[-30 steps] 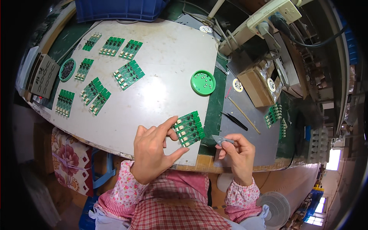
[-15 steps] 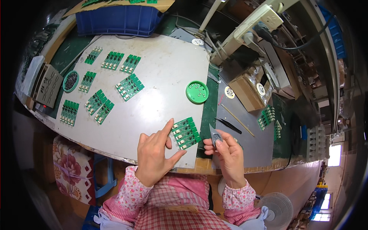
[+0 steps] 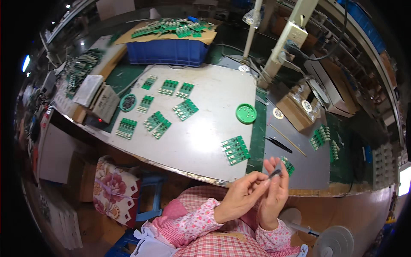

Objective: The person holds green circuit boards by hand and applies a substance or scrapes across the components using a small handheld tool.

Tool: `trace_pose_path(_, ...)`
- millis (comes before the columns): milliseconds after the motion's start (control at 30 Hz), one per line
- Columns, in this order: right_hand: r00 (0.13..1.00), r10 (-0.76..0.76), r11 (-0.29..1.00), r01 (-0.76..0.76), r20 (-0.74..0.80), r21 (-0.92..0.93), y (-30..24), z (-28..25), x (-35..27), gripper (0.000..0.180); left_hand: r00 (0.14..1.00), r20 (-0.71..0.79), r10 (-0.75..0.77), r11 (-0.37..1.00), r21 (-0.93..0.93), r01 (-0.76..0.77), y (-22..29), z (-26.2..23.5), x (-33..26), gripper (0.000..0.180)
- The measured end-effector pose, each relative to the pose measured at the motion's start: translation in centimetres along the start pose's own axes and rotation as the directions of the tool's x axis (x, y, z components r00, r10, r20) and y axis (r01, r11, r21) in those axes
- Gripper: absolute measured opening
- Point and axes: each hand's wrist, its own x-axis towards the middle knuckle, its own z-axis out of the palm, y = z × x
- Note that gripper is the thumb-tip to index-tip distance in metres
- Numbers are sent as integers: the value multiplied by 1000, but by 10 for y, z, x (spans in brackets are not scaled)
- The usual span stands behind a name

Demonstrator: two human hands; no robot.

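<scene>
Our left hand and right hand pinch one small dark part together. A green board lies just beyond them.

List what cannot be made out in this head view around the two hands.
- Small dark part pinched between the left hand and right hand: too small and blurred to identify.
- Small green board: partly hidden behind the right hand's fingers.
- Components on the green circuit board: too small to tell apart.
</scene>
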Motion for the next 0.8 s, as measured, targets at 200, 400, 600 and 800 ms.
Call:
trace_pose_path(200, 987, 143, 987, -148, 76, 59, 14, -40, -11, 44, 994, 113, -11, 997, -78, 20, -2, 8, 3, 22)
trace_pose_path(400, 980, 114, 992, -120, 164, 31, 20, -47, -10, 42, 927, 189, -324, 851, -371, 373, 5, 0, 8, 15)
trace_pose_path(600, 978, 125, 992, -122, 165, -25, 26, -31, -18, 31, 942, 105, -319, 863, -378, 335, 0, -16, -8, 18)
trace_pose_path(800, 980, 198, 963, -200, -30, -182, 12, -70, -32, 46, 925, 355, -133, 881, -385, 274, -40, 18, 15, 28)
